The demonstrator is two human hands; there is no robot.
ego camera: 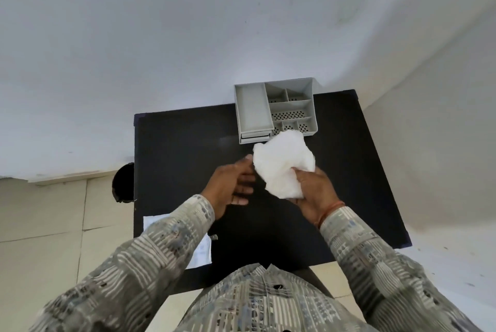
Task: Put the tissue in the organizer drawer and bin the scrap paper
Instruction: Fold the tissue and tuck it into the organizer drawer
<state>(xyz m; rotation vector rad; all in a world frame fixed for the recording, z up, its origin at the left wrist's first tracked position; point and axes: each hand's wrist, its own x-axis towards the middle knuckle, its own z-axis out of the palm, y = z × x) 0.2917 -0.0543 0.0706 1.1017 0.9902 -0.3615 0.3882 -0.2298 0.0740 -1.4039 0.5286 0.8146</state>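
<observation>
A crumpled white tissue [281,164] is held above the black table [182,144] by my right hand [312,196], whose thumb presses on its lower right part. My left hand [232,188] is just left of the tissue with fingers spread, its fingertips close to the tissue's edge; whether they touch it I cannot tell. A grey desk organizer [276,110] stands at the table's far edge, with a shallow drawer front [255,138] at its lower left just beyond the tissue. A white sheet of paper [200,252] lies at the table's near left, mostly hidden under my left sleeve.
A black round bin [124,182] stands on the floor at the table's left side. A white wall runs behind the table and another on the right. Pale floor tiles lie to the left.
</observation>
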